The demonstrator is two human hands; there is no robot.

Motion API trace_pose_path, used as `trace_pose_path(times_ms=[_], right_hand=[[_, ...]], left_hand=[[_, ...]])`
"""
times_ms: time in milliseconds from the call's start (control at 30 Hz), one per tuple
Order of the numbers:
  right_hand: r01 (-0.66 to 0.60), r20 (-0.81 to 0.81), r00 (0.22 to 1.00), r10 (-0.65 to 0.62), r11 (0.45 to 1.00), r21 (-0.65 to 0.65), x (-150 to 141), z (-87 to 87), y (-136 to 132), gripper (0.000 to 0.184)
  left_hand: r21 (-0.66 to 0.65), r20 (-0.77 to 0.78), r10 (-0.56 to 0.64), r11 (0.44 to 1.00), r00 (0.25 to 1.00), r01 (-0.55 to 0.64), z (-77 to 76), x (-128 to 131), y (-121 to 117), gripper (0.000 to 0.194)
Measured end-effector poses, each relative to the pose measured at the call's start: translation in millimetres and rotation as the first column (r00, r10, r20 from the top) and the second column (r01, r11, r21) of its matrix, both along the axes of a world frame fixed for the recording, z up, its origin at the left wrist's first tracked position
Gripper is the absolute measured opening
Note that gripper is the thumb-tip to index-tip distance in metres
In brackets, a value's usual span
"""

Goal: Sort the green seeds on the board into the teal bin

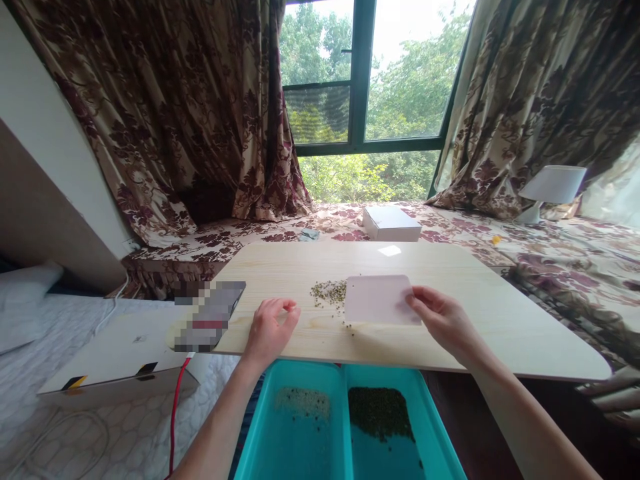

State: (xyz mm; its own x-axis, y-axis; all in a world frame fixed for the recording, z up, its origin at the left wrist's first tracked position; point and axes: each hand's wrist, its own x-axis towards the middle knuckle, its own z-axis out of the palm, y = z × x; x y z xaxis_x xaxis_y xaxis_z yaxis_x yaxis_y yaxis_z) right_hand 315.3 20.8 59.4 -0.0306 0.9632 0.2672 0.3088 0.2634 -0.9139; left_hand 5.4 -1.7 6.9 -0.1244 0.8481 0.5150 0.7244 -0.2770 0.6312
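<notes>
I can read no lettering; the small mark (139,339) on the box (107,357) at my left is too tiny to tell.

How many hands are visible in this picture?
2. The left hand is over the table, left of the small greenish grains; the right hand grips the right edge of a pale card.
</notes>
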Motion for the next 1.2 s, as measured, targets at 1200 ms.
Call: trace_pose_path(times_ms=[1200], right_hand=[[-0.115, -0.040, 0.992, 0.116, 0.993, 0.007, 2.1, -10.1, 11.9, 0.032]], left_hand=[[0.002, 0.001, 0.002, 1.000, 1.000, -0.002, -1.1, 0.9, 0.4, 0.018]])
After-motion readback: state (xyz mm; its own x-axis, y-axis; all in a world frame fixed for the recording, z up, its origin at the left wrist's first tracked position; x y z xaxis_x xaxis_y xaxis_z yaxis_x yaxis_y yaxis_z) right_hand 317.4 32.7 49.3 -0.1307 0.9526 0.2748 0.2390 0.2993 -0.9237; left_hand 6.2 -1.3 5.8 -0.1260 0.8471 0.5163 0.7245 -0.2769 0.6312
